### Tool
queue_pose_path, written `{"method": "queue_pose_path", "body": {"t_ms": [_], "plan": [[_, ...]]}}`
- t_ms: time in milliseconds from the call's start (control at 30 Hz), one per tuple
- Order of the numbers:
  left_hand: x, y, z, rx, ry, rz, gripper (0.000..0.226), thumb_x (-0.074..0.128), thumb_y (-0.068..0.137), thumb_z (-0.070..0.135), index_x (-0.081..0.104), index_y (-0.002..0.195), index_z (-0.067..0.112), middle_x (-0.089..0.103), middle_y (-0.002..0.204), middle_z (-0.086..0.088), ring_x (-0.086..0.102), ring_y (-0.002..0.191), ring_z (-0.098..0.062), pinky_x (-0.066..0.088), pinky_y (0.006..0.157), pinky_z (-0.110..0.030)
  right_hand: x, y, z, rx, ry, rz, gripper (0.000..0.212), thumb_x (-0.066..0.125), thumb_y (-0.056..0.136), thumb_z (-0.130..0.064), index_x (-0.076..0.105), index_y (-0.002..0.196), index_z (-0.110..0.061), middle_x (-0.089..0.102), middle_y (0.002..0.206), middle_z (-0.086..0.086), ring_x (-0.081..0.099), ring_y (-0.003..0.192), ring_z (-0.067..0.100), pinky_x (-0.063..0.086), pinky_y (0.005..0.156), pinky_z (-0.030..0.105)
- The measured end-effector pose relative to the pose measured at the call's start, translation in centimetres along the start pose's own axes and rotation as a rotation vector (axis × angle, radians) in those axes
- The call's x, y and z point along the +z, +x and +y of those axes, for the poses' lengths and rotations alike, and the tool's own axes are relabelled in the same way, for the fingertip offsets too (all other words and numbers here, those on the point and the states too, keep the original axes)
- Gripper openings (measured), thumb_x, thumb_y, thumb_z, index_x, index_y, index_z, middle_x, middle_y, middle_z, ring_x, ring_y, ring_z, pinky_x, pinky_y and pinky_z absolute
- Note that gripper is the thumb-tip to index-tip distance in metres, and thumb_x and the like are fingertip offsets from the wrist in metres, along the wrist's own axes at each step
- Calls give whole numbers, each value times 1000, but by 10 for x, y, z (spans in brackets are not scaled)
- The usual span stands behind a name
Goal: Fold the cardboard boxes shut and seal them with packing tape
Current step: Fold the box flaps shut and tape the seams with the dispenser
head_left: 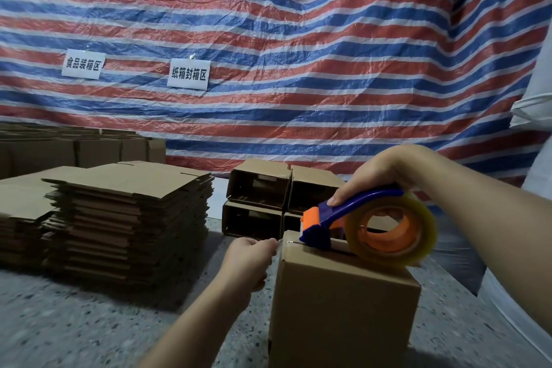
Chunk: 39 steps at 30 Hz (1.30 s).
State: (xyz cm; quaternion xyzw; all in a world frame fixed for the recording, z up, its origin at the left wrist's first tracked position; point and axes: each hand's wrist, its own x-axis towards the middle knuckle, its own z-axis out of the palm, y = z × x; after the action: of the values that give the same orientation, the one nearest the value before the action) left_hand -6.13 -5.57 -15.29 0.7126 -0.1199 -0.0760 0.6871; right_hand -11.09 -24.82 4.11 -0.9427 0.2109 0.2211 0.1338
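A brown cardboard box [343, 302] stands upright on the speckled worktop [89, 323], top flaps folded shut w/ centre seam showing. A blue-and-orange tape dispenser [343, 218] w/ a clear packing tape roll [391, 230] rests on the seam, cutter end at the box's far-left edge, roll toward the right.

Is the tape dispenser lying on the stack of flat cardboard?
No, the right hand holds the tape dispenser on top of the box, right of the stack.
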Motion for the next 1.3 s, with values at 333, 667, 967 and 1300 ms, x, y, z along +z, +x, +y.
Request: {"method": "queue_pose_path", "body": {"t_ms": [333,667,967,1300], "plan": [[2,-1,-7,-132,21,-117,39,56,95,50,62,107,14,49,80,-3,40,59,-12,30,43,-19,2,1,-2,-25,10,-4,76,76,59,-65,67,115,-15,73,82,4,65,63,13,52,57,23],[6,10,14,-7,52,-41,40,41,102,48,57,89,14,48,73,-2,40,60,-12,31,54,-25,0,5,0,10,9,-19,76,78,59,-67,69,112,-14,74,77,5,68,58,15,53,54,23],[15,15,7,-57,29,-212,50,58,92,52,70,107,6,59,81,-7,51,76,-23,36,58,-29,2,4,-2,-31,6,12,75,77,60,-67,65,117,-20,75,76,5,69,57,15,54,53,24],[9,11,18,-54,294,-223,42,47,96,54,62,85,16,49,69,0,40,51,-11,27,45,-19,-4,4,1,-3,-27,30,78,81,53,-68,74,109,-14,75,88,7,69,68,17,56,61,25]]}}
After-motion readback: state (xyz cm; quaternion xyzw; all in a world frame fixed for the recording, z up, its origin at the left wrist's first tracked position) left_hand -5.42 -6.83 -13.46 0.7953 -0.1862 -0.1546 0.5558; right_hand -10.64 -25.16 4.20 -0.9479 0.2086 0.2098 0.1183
